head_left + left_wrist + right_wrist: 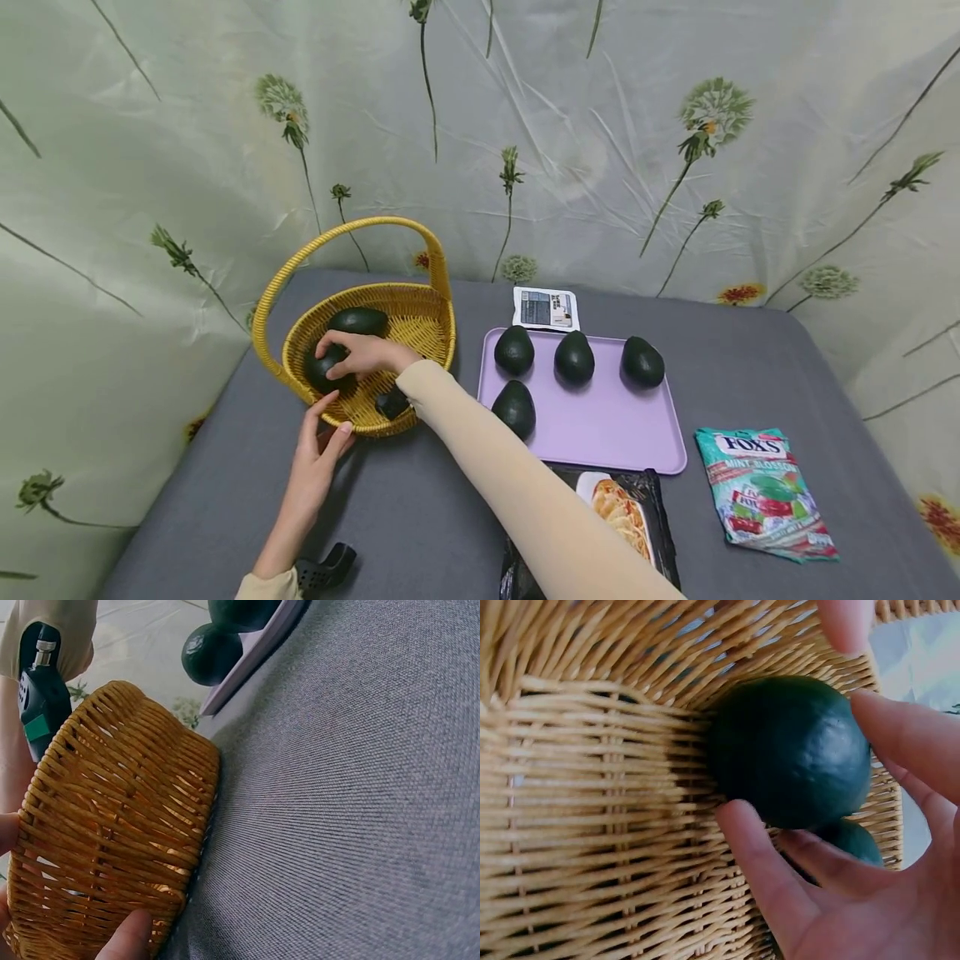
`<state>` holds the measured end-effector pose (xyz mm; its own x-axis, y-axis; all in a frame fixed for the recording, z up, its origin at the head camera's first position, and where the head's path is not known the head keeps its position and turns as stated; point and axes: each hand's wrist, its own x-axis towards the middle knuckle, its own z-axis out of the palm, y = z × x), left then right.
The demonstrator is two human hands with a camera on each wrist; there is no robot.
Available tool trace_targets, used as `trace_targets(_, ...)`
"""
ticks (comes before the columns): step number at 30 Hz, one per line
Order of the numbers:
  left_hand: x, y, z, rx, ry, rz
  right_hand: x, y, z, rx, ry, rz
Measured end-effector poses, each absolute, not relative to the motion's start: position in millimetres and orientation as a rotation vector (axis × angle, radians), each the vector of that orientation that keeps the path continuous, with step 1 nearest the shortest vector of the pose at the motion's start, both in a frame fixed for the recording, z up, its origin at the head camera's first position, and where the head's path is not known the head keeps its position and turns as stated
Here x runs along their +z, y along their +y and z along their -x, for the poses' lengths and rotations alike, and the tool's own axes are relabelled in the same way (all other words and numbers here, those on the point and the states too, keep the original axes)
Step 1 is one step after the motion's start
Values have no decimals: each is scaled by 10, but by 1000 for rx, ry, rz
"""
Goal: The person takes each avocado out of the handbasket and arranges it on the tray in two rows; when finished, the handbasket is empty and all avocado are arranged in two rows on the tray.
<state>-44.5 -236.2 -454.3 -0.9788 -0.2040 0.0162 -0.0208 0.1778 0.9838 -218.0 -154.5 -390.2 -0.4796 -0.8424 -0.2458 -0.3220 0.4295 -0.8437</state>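
Note:
In the head view a yellow wicker basket [420,329] with a tall handle stands at the left of the table. My right hand [367,352] reaches inside, its thumb and fingers spread round a dark green avocado [787,754] at the basket's left end. A second avocado [358,320] lies just behind that one. At the basket's near left side, my left hand [315,458] holds the rim, with fingertips on the edge and the thumb [129,939] against the outer weave. Several avocados, one of them at the near left [514,410], sit on a lilac tray [600,425].
A black-wrapped food pack [622,517] lies in front of the tray, partly under my right forearm. Green candy bag [767,496] lies at right; a small white packet [546,308] touches the tray's back edge. A floral curtain [570,150] hangs behind the grey table.

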Motion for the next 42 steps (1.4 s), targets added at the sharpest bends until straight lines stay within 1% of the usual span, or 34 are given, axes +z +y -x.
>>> trace_targets(7, -4533, -2358, 454, -1956, -2282, -203, -3906, -1511, 2192, -872, 2029, 1075)
trace_targets(13, -4537, -2349, 466, -1960, -2270, -189, -3910, -1443, 2185, -919, 2019, 1014)
trace_targets(18, -4529, -2339, 465, -1957, -2276, -203, -3871, -1291, 2235, -993, 1943, 986)
trace_targets(22, -4520, -2336, 462, -1959, -2271, -225, -3769, -1074, 2330, -1023, 1871, 1050)
trace_targets(26, -4518, -2331, 464, -1952, -2277, -235, -3631, -715, 2410, -1067, 1872, 1120)
trace_targets(31, -4523, -2325, 460, -1939, -2273, -238, -3518, -118, 2468, -1167, 1939, 1128)
trace_targets(35, -4527, -2325, 449, -1936, -2274, -245, -3502, 439, 2448, -1225, 2015, 1049)
trace_targets(38, -4524, -2320, 447, -1936, -2274, -247, -3512, 867, 2384, -1247, 2092, 930)
trace_targets(42, -4513, -2315, 454, -1938, -2272, -253, -3577, 1349, 2275, -1287, 2163, 841)
